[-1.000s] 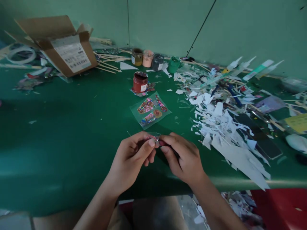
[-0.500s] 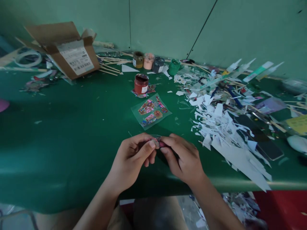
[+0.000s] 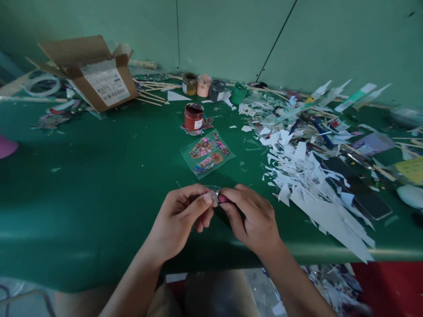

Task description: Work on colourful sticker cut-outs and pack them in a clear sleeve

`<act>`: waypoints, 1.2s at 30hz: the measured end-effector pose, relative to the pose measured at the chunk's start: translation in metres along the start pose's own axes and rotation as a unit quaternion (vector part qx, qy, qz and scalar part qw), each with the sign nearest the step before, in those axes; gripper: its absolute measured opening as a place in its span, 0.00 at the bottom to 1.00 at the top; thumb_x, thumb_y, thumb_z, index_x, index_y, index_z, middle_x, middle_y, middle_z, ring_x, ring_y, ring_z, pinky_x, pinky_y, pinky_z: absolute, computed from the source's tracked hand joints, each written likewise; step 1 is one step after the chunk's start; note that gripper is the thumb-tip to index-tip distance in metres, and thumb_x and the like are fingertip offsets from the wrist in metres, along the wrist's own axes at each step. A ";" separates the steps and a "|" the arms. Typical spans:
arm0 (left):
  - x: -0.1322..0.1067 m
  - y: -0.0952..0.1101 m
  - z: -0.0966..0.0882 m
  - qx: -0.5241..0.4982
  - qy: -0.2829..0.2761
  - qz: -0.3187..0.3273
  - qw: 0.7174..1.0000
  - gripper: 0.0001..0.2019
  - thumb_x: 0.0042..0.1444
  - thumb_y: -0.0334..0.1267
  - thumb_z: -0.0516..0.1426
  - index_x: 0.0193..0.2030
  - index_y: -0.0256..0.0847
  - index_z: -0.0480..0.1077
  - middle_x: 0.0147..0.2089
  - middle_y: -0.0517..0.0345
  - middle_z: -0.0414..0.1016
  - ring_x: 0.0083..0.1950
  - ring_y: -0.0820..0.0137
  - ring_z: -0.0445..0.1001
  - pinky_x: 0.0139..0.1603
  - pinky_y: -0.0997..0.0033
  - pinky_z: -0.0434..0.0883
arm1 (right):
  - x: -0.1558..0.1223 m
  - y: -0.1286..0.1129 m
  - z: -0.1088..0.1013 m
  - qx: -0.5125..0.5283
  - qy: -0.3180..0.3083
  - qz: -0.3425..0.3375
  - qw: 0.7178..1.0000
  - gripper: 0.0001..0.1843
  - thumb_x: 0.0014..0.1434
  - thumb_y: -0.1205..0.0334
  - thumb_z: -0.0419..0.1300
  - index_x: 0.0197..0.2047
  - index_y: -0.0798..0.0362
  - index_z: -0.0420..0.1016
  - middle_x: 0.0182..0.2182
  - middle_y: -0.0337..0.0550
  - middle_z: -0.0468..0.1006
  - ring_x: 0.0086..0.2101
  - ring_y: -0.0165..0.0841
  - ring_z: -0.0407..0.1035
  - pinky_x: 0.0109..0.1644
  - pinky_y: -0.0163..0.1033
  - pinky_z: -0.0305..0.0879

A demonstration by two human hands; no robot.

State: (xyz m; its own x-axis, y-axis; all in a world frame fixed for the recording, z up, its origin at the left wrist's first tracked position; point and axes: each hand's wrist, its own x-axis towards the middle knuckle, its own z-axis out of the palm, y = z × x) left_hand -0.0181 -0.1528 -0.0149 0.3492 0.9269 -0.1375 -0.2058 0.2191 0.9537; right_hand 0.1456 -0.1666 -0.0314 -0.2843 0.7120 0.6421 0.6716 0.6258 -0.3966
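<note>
Near the table's front edge, my left hand [image 3: 180, 220] pinches a small clear plastic piece with a reddish print [image 3: 213, 192] between thumb and forefinger. My right hand [image 3: 253, 215] closes its thumb and forefinger on the right end of it, where a small dark pink bit [image 3: 223, 199] shows at the fingertips. Fingers hide most of the piece. Just beyond my hands lies a clear plastic sheet with colourful printed shapes [image 3: 216, 166]. Behind that sheet stands an open jar of dark red paint [image 3: 193, 118] on some printed scraps.
White paper scraps [image 3: 300, 176] are heaped on the right, beside a dark phone [image 3: 358, 189] and several glue syringes [image 3: 355, 97]. An open cardboard box [image 3: 105, 83] stands at the back left. Wooden sticks [image 3: 150, 92] and several paint jars [image 3: 217, 91] line the wall.
The view has shifted very slightly. Both hands keep their pinch on the plastic piece, with only a tiny movement of the fingertips.
</note>
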 end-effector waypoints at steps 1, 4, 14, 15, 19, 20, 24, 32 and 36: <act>0.000 0.000 0.000 0.002 0.000 0.000 1.000 0.11 0.55 0.44 0.59 0.28 0.39 0.73 0.17 0.63 0.66 0.18 0.78 0.60 0.18 0.77 0.59 | 0.000 0.000 0.000 0.001 -0.001 0.001 1.000 0.07 0.65 0.67 0.51 0.42 0.52 0.71 0.26 0.41 0.73 0.25 0.32 0.65 0.30 0.37 0.63; -0.001 0.002 0.000 0.019 -0.003 0.002 1.000 0.11 0.55 0.44 0.59 0.27 0.39 0.73 0.17 0.63 0.65 0.18 0.78 0.60 0.18 0.77 0.59 | 0.000 0.000 0.000 0.011 -0.006 0.000 1.000 0.07 0.65 0.67 0.51 0.42 0.53 0.70 0.27 0.42 0.73 0.26 0.32 0.66 0.31 0.37 0.64; 0.000 0.004 0.000 0.025 -0.006 -0.014 1.000 0.11 0.55 0.44 0.59 0.27 0.40 0.72 0.16 0.64 0.65 0.17 0.78 0.59 0.17 0.76 0.59 | 0.000 0.000 0.000 0.006 -0.011 0.000 1.000 0.09 0.66 0.66 0.49 0.43 0.51 0.71 0.27 0.42 0.75 0.27 0.32 0.69 0.32 0.37 0.66; 0.000 0.004 0.000 0.021 -0.008 -0.015 1.000 0.11 0.55 0.44 0.59 0.27 0.40 0.72 0.16 0.64 0.65 0.17 0.78 0.59 0.17 0.76 0.59 | 0.000 0.000 0.000 0.001 -0.010 0.000 1.000 0.10 0.66 0.66 0.49 0.43 0.51 0.71 0.27 0.42 0.75 0.27 0.32 0.69 0.32 0.37 0.66; 0.000 0.004 -0.001 0.006 -0.016 -0.018 1.000 0.12 0.55 0.44 0.59 0.27 0.40 0.72 0.16 0.64 0.65 0.16 0.77 0.59 0.18 0.76 0.59 | 0.000 0.000 0.000 -0.016 -0.006 -0.001 1.000 0.10 0.67 0.66 0.48 0.44 0.51 0.70 0.27 0.41 0.74 0.27 0.32 0.68 0.31 0.37 0.65; -0.001 0.004 -0.001 0.004 -0.018 -0.018 1.000 0.11 0.55 0.44 0.59 0.27 0.40 0.72 0.16 0.64 0.66 0.16 0.77 0.59 0.18 0.76 0.59 | 0.000 0.001 0.000 -0.017 -0.005 -0.001 1.000 0.10 0.67 0.66 0.48 0.44 0.51 0.70 0.27 0.41 0.74 0.27 0.32 0.68 0.31 0.37 0.64; -0.001 0.003 0.001 0.000 -0.015 -0.015 1.000 0.11 0.56 0.44 0.58 0.27 0.40 0.72 0.16 0.64 0.65 0.17 0.78 0.59 0.18 0.76 0.58 | 0.000 0.001 0.000 -0.012 -0.007 0.001 1.000 0.09 0.67 0.66 0.49 0.44 0.52 0.70 0.27 0.41 0.74 0.26 0.32 0.67 0.31 0.37 0.64; -0.002 0.006 0.002 0.051 -0.026 -0.016 0.998 0.14 0.57 0.46 0.57 0.26 0.39 0.71 0.18 0.63 0.65 0.18 0.77 0.59 0.19 0.75 0.59 | -0.001 0.001 0.001 -0.010 -0.003 -0.003 1.000 0.11 0.68 0.64 0.48 0.45 0.51 0.70 0.27 0.42 0.75 0.28 0.32 0.69 0.32 0.37 0.66; -0.002 0.006 0.000 0.028 -0.029 -0.014 0.999 0.13 0.56 0.45 0.58 0.26 0.39 0.71 0.17 0.64 0.64 0.17 0.78 0.58 0.18 0.76 0.59 | 0.000 0.001 0.001 -0.017 -0.006 -0.004 1.000 0.11 0.68 0.64 0.47 0.45 0.52 0.71 0.28 0.42 0.75 0.28 0.32 0.70 0.32 0.37 0.66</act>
State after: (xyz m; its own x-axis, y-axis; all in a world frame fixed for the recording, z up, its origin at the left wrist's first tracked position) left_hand -0.0197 -0.1533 -0.0089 0.4062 0.9013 -0.1509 -0.1448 0.2265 0.9632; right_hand 0.1457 -0.1661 -0.0325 -0.2987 0.7106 0.6371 0.6915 0.6212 -0.3687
